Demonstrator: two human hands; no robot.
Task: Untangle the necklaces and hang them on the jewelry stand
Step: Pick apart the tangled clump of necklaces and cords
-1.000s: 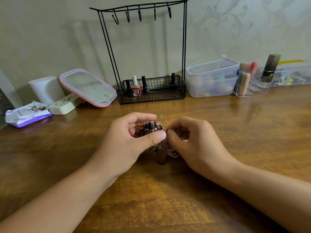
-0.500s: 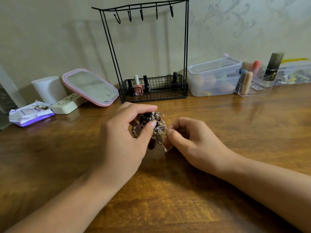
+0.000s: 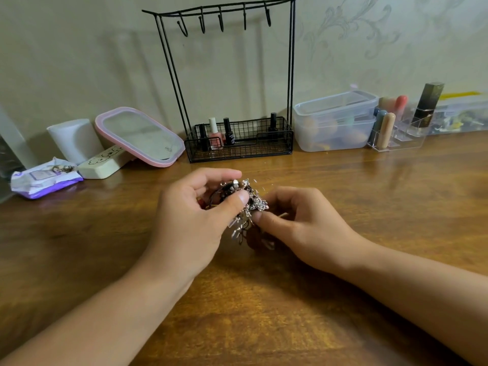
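Note:
A tangled clump of necklaces (image 3: 244, 207), silver charms and dark cords, is held just above the wooden table (image 3: 369, 207) at the centre. My left hand (image 3: 195, 215) grips the upper part of the clump between thumb and fingers. My right hand (image 3: 298, 223) pinches the clump's lower right side with thumb and curled fingers. Behind them stands the black wire jewelry stand (image 3: 229, 83), with several bare hooks along its top bar and a mesh basket at its foot.
Nail polish bottles (image 3: 215, 133) stand in the stand's basket. A pink-rimmed mirror (image 3: 140, 136), a white cylinder (image 3: 75, 140) and a purple wipes pack (image 3: 45, 178) are at the back left. Clear plastic boxes (image 3: 335, 120) and a cosmetics organiser (image 3: 396, 128) line the back right.
Both hands have lifted the clump slightly and shifted it toward the stand. The silver charms now hang lower between my hands.

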